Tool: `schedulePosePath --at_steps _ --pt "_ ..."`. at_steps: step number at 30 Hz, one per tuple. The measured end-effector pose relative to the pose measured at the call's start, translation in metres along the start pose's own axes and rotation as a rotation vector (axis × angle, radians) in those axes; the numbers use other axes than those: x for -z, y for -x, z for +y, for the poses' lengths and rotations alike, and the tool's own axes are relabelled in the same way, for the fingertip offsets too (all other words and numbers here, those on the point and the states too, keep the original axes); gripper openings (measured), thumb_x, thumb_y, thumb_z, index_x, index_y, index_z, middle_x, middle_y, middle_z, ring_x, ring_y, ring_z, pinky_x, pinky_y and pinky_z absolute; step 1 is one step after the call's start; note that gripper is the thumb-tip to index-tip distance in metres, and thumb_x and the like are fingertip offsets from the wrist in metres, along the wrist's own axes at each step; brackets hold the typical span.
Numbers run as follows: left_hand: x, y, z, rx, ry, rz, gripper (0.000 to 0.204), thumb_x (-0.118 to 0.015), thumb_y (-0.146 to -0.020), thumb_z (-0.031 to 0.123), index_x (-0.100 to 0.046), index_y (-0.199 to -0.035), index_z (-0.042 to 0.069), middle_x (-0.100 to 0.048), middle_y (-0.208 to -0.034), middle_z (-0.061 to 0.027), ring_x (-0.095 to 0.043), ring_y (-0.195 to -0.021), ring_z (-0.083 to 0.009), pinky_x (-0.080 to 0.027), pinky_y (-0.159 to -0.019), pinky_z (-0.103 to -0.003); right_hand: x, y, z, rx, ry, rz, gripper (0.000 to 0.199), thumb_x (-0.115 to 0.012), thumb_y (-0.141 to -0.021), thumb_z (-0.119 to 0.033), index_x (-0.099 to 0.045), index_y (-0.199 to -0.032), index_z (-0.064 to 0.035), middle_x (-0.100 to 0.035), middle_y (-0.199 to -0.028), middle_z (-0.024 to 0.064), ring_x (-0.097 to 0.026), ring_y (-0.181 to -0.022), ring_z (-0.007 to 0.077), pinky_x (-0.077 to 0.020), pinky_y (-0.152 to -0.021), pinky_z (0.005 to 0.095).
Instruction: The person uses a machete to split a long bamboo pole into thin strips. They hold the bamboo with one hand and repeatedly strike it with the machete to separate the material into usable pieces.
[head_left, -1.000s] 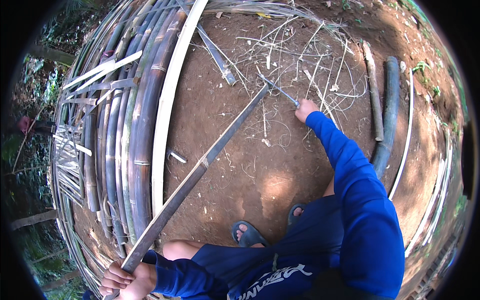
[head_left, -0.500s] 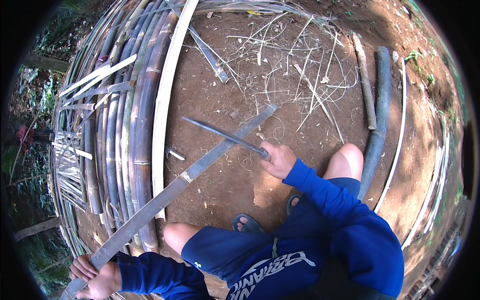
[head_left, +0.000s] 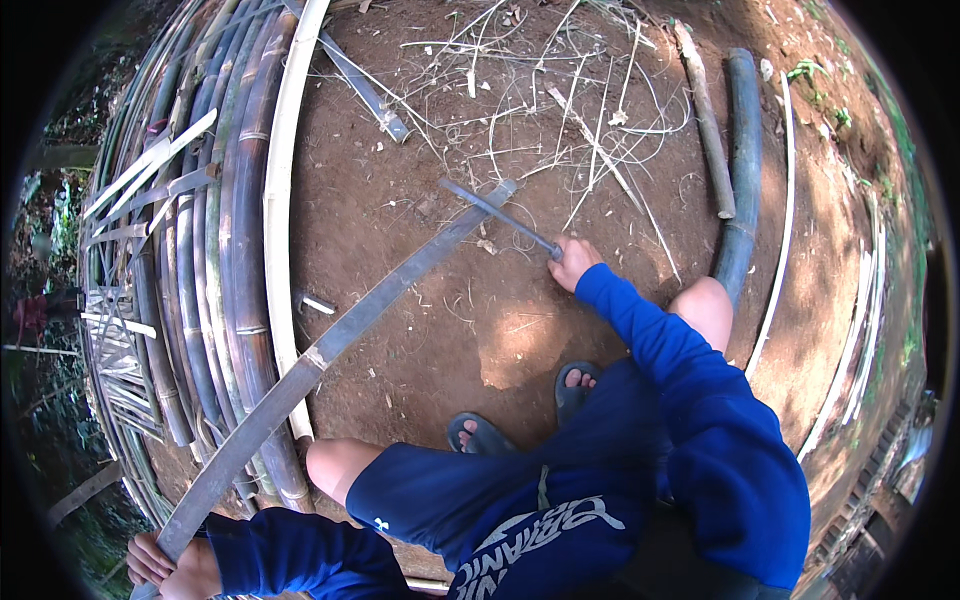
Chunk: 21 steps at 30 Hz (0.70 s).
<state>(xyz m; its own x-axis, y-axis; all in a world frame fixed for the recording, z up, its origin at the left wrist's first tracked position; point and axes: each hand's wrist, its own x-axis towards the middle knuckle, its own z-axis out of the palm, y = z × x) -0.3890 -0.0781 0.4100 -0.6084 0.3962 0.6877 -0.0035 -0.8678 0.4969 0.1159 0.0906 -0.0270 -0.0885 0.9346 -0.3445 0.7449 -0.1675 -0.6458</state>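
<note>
A long, flat bamboo strip (head_left: 390, 294) with a greyish skin slants across the ground in front of me, a pale node partway along it. At the lower left my left hand (head_left: 172, 570) is closed round its near end. My right hand (head_left: 573, 262) grips a narrow dark knife (head_left: 522, 231) by its handle. The blade points to the far left and crosses the strip close to its far tip. Whether the edge touches the strip I cannot tell. My fingers hide most of the handle.
Bamboo poles (head_left: 245, 230) lie stacked along the left, beside a long pale split length (head_left: 283, 200). Thin shavings (head_left: 600, 150) litter the far ground. On the right lie a brown stick (head_left: 708, 130) and a thick bamboo pole (head_left: 743, 150). My sandalled feet (head_left: 480, 435) stand close by.
The knife has moved outward along the bamboo strip to near its far tip, with my right arm reaching farther. My left hand keeps its hold. The whole view has shifted slightly.
</note>
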Motion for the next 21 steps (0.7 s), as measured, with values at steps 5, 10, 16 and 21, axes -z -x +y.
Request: schedulePosePath --at_steps 5,10,16,21 --pt "0.003 0.008 -0.002 0.058 0.071 -0.15 0.058 -0.038 -0.092 0.061 -0.04 -0.074 0.006 -0.031 -0.056 -0.0013 -0.029 -0.047 -0.011 -0.023 -0.042 -0.02 -0.007 0.009 -0.02 -0.001 -0.104 -0.011 0.019 -0.06 -0.075 -0.016 -0.059 -0.086 -0.0015 -0.063 -0.079 0.0264 -0.061 -0.083 0.0458 -0.049 -0.073 0.0506" --pt "0.005 0.004 -0.004 0.027 -0.034 -0.05 0.058 -0.036 -0.093 0.061 -0.041 -0.073 0.007 -0.032 -0.055 -0.001 -0.029 -0.046 -0.0113 -0.025 -0.042 -0.021 -0.041 -0.001 0.031 -0.143 -0.093 0.171 0.019 -0.06 -0.074 -0.017 -0.055 -0.085 -0.0031 -0.061 -0.075 0.0259 -0.061 -0.08 0.0461 -0.0484 -0.071 0.051" --pt "-0.004 0.016 0.0 0.077 0.077 -0.04 0.057 -0.041 -0.091 0.061 -0.041 -0.074 0.007 -0.033 -0.055 -0.0007 -0.03 -0.046 -0.0113 -0.026 -0.043 -0.022 -0.027 0.012 0.003 0.049 -0.107 0.009 0.017 -0.062 -0.073 -0.015 -0.061 -0.084 -0.0027 -0.063 -0.077 0.026 -0.061 -0.08 0.0453 -0.0491 -0.073 0.05" --pt "0.008 0.007 -0.01 0.057 0.113 -0.104 0.062 -0.034 -0.093 0.063 -0.042 -0.072 0.006 -0.033 -0.054 -0.0017 -0.03 -0.045 -0.0118 -0.026 -0.041 -0.022 -0.023 -0.009 0.034 -0.104 -0.09 0.056 0.019 -0.062 -0.073 -0.015 -0.062 -0.084 0.0007 -0.064 -0.078 0.0265 -0.062 -0.081 0.0442 -0.0499 -0.075 0.0478"
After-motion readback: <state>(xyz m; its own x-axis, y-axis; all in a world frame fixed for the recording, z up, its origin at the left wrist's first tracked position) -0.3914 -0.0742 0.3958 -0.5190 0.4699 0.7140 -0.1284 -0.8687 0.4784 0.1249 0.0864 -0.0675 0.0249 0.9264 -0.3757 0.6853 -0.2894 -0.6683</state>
